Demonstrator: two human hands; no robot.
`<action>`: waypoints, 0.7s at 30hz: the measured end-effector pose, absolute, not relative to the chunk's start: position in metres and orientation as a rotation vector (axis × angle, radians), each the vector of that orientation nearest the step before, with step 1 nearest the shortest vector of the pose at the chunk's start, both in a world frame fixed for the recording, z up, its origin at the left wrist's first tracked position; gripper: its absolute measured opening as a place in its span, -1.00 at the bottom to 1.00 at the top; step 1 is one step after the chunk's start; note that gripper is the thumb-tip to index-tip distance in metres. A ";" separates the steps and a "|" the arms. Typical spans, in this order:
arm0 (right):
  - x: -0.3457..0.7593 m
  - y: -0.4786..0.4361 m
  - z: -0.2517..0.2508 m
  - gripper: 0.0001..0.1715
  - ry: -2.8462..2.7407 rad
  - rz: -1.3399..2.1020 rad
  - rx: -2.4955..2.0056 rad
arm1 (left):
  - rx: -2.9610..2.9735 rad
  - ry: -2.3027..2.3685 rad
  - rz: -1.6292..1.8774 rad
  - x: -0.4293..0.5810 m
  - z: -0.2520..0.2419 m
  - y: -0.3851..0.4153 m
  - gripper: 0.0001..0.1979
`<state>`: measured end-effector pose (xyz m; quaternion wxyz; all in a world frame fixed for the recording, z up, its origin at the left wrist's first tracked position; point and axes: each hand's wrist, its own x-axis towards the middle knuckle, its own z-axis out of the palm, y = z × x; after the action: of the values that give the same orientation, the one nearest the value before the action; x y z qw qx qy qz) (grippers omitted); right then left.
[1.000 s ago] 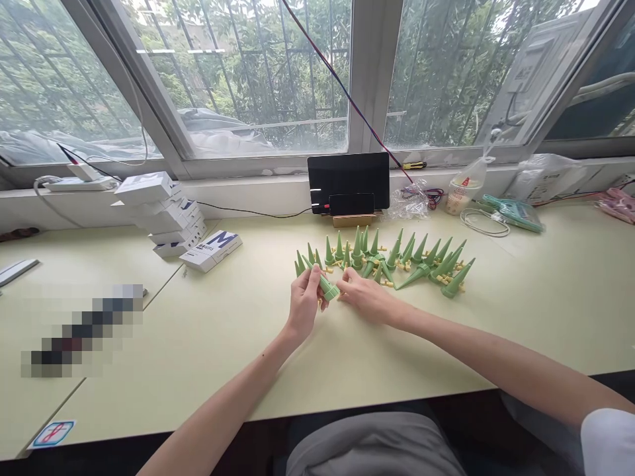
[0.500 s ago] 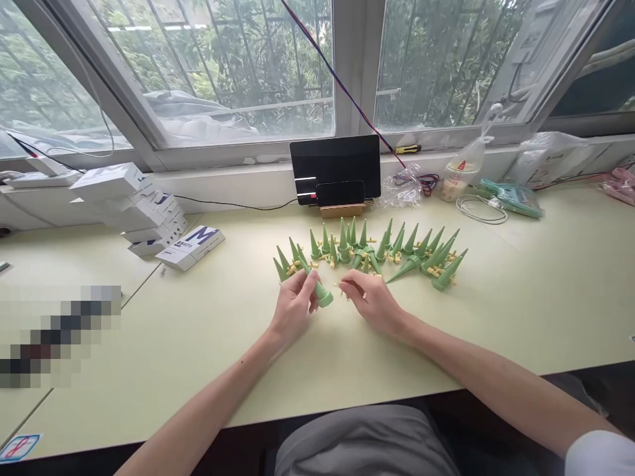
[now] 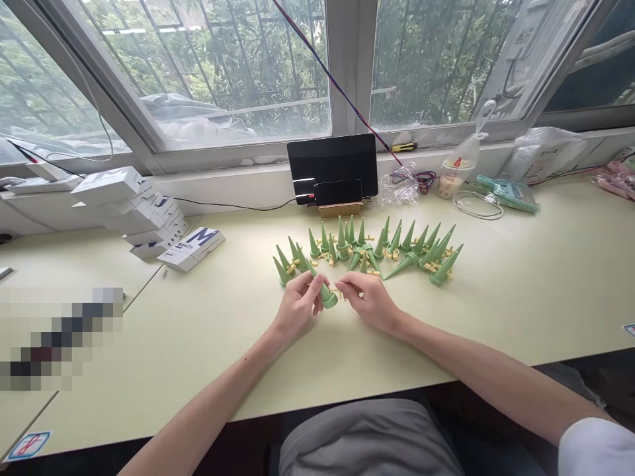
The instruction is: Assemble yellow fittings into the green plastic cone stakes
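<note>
My left hand [image 3: 299,301] is closed around a green plastic watering spike [image 3: 328,297], its wide collar end pointing down to the right. Pinched in the fingertips of my right hand [image 3: 366,299] is a small yellow valve [image 3: 335,291], held right beside the spike's collar. From here I cannot tell whether the valve touches the spike. Just beyond both hands stand and lie several more green watering spikes [image 3: 342,246], many with yellow valves on their sides.
A black tablet [image 3: 332,162] leans on a small stand at the window sill. White boxes [image 3: 143,208] are stacked at the left, one box [image 3: 192,248] lying apart. A bagged cup [image 3: 454,177], a white cable [image 3: 476,206] and a teal pouch [image 3: 510,195] sit at the back right.
The watering spike in my left hand and the yellow valve in my right hand have come closer together. The camera view has shifted slightly.
</note>
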<state>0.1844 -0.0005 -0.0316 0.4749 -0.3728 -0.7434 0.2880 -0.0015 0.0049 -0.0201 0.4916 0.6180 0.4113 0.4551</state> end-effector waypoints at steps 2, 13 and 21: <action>0.183 -0.002 -0.031 -0.63 -1.800 0.705 -0.905 | 1.503 1.004 1.113 -0.002 -0.020 0.006 -0.57; 0.181 -0.001 -0.035 -0.65 -1.796 0.755 -0.930 | 1.511 1.004 1.075 0.000 -0.015 0.001 -0.57; 0.180 -0.004 -0.033 -0.63 -1.776 0.772 -0.943 | 1.557 0.994 1.039 0.001 -0.016 0.001 -0.59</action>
<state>0.1798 -0.0041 -0.0328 0.4738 -0.3856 -0.7261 0.3156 0.0014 0.0009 -0.0163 0.4890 0.6408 0.4091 0.4276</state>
